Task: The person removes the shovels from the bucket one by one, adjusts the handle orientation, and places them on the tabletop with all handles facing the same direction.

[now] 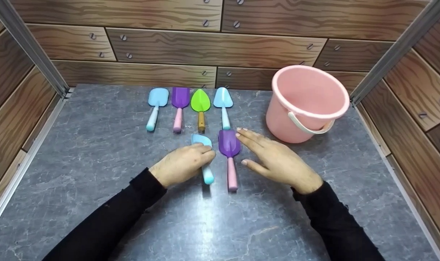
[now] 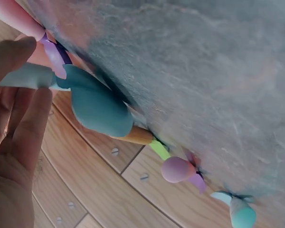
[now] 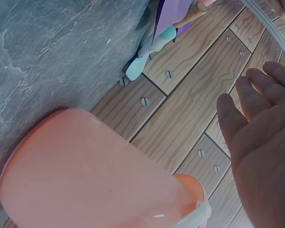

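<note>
In the head view my left hand point(image 1: 183, 163) grips a light blue toy shovel point(image 1: 207, 174) by its handle, the blade pointing away from me. The left wrist view shows the handle between thumb and fingers and the blue blade point(image 2: 97, 104) tilted over the tabletop. To its right lies a purple toy shovel point(image 1: 229, 143) with a pink handle. Beside that purple blade is my right hand point(image 1: 278, 159), fingers extended, holding nothing. The right wrist view also shows this hand point(image 3: 268, 137) with nothing in its fingers.
Along the back lie a square-bladed blue shovel point(image 1: 158, 97), a purple shovel point(image 1: 180, 98), a green trowel point(image 1: 200, 100) and a pointed blue trowel point(image 1: 223, 98). A pink bucket point(image 1: 290, 121) with a white handle stands back right. Wood-patterned walls point(image 1: 162, 47) enclose the grey tabletop point(image 1: 96, 145).
</note>
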The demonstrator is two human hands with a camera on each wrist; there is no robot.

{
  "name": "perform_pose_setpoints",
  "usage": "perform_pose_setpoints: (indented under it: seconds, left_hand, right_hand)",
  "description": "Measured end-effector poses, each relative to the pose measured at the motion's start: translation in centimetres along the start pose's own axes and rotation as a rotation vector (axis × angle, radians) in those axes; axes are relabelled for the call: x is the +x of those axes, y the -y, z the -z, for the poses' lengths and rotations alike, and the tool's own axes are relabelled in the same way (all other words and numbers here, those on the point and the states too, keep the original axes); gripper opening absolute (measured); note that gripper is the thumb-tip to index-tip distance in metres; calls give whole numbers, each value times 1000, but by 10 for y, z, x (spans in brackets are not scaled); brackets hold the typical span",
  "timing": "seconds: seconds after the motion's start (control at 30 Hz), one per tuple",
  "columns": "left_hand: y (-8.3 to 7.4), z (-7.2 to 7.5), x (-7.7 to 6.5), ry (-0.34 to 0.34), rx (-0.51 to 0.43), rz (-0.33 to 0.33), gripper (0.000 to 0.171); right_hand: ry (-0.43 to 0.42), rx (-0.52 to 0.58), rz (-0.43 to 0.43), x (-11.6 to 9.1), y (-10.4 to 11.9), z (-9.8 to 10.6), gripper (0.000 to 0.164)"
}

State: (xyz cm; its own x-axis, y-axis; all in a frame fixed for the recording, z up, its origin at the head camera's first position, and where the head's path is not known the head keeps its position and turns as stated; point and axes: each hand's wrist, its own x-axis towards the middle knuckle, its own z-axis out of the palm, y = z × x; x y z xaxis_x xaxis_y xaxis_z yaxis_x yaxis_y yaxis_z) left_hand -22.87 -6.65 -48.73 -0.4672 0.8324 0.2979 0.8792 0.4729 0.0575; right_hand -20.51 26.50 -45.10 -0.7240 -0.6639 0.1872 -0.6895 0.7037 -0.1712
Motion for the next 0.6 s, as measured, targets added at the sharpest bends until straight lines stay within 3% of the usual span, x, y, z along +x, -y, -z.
perform_pose_setpoints:
  seconds: [0.6]
  left_hand:
    - [1, 7, 2, 221, 63, -104, 15]
  right_hand:
    - [37, 37, -29, 1, -2, 3, 65]
